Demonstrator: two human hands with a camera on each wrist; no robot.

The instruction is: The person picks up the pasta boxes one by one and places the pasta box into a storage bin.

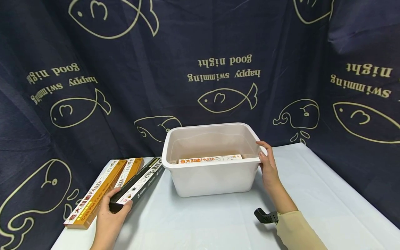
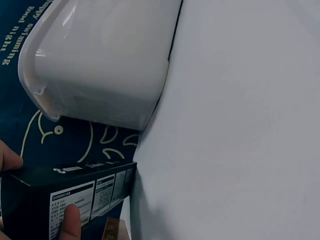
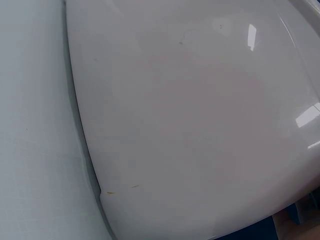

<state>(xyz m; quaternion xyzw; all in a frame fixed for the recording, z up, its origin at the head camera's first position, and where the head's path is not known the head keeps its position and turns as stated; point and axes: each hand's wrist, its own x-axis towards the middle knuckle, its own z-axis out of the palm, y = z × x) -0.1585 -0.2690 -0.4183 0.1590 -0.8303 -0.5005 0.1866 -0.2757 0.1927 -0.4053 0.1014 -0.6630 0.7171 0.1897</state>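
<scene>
My left hand [image 1: 109,218] grips the near end of a black pasta box [image 1: 142,185], thumb on one side and fingers on the other. In the left wrist view the black box [image 2: 75,185] shows white label panels, with a fingertip over one. My right hand [image 1: 269,168] holds the right rim of a white plastic bin [image 1: 215,180], its thumb and fingers at the edge. Inside the bin stands a pasta box [image 1: 212,159] with a white printed edge; its lower part is hidden. The bin's wall [image 3: 190,110] fills most of the right wrist view.
Two orange pasta boxes, a nearer one [image 1: 97,196] and a partly covered one [image 1: 130,170], lie left of the black box. A white cloth [image 1: 193,222] covers the table. A dark patterned curtain [image 1: 175,69] hangs behind. A black device [image 1: 265,216] sits at the right wrist.
</scene>
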